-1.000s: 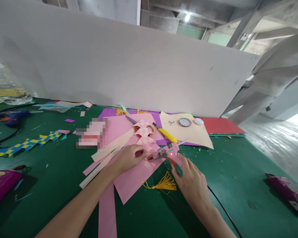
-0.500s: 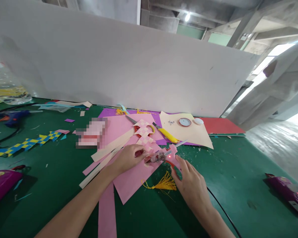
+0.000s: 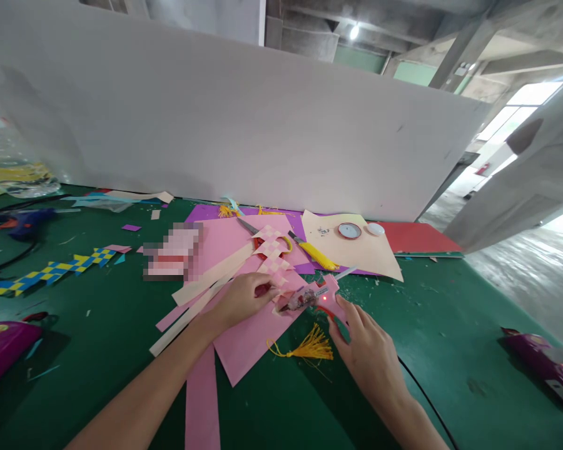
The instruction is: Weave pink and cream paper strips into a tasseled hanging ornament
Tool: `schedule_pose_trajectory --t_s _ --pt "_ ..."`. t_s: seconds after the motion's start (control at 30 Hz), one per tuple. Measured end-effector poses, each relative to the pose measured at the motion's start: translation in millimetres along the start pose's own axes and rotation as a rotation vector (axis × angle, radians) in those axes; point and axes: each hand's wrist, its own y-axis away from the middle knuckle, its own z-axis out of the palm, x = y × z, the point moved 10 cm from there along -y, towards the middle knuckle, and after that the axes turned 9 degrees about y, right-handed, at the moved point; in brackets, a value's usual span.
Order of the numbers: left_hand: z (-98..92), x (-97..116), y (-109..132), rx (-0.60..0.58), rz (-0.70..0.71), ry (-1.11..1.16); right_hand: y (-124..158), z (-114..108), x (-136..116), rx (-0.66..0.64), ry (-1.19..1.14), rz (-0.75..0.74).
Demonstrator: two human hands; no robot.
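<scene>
My right hand [image 3: 363,331] is wrapped round the handle of a pink glue gun [image 3: 326,297] with a small red light. The gun's tip points left, at the lower end of a pink and cream woven paper strip [image 3: 271,247]. Pinched fingers of my left hand [image 3: 244,299] hold that lower end. Pink paper [image 3: 237,362] lies beneath, with long cream and pink strips [image 3: 216,272] to the left. A yellow tassel [image 3: 309,345] rests on the green table just below the gun.
Scissors [image 3: 248,226] lie partly under the woven strip. Nearby are a yellow-handled cutter [image 3: 316,255], a round tin [image 3: 349,230] and red paper [image 3: 420,239]. A blue and yellow woven strip [image 3: 56,270] is at left. Purple devices [image 3: 544,362] stand at both sides.
My right hand and the glue gun have shifted slightly right, and the tip has moved a little. My left hand stays in place. At the far right, a grey shape in the background has moved.
</scene>
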Motion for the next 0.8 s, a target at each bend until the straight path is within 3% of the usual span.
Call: schedule_pose_trajectory --t_s 0.8 --pt "2.2 -0.7 -1.3 -0.024 0.024 0.043 1.3 -0.6 10.8 0.023 0.003 0.024"
